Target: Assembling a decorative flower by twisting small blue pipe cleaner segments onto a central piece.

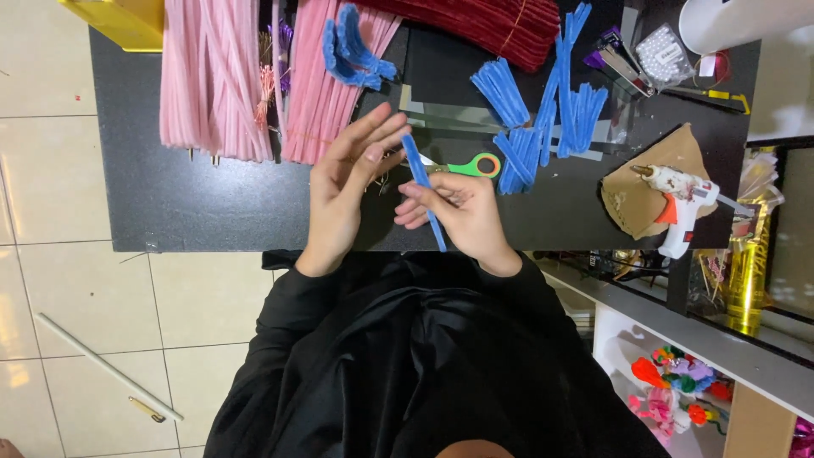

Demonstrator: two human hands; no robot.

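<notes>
- A blue stem is held over the near edge of the desk, just in front of the person's black sleeves.
- Its long axis runs on a slant: the top end points up and a little left, toward the far side of the desk, and the bottom end comes down and right, toward the body.
- The right hand is the nearer one: its grip is closed on the stem, fingers pinched together round the lower half.
- The left hand stands just left of the stem, fingers straight and spread a little, palm turned toward it. Its fingertips are at the stem's top end; whether they touch it I cannot tell. It clasps nothing.
- So the stem lies to the right of the left hand and rises out of the right hand's grip.
- Just behind the hands lie scissors with a green and orange handle, flat on the desk.
- Farther back, cut blue stems lie in loose bunches, with pink stems at left and dark red ones at the far edge.
- At right a glue gun rests on a piece of brown card.
</notes>
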